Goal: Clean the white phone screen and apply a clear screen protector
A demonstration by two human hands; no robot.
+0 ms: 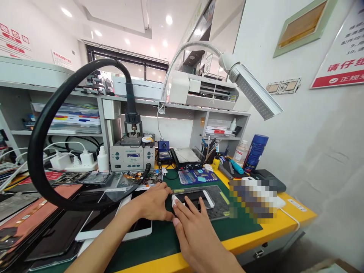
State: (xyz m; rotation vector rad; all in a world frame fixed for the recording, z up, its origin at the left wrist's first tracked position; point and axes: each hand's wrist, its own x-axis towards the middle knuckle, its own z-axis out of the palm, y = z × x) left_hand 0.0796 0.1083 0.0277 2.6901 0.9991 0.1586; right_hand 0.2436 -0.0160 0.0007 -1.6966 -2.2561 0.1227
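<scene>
A white-framed phone (209, 200) with a dark screen lies face up on a dark textured pad (220, 199) with yellow-green marks. My right hand (196, 229) reaches over the phone, its fingers spread across the screen. Under its forefinger a crumpled white wipe (174, 201) is pressed against the phone's left end. My left hand (153, 203) is curved around the pad's left edge, thumb on the near side and fingers on the far side. The exact contact of its fingertips is partly hidden.
Left of my hands lie several phones and a white tablet (138, 232). A thick black hose (35, 151) arches from the rework station (132, 157). Behind the pad stand a heating plate (186, 155) and a blue card (209, 176); a blue can (257, 151) is to the right.
</scene>
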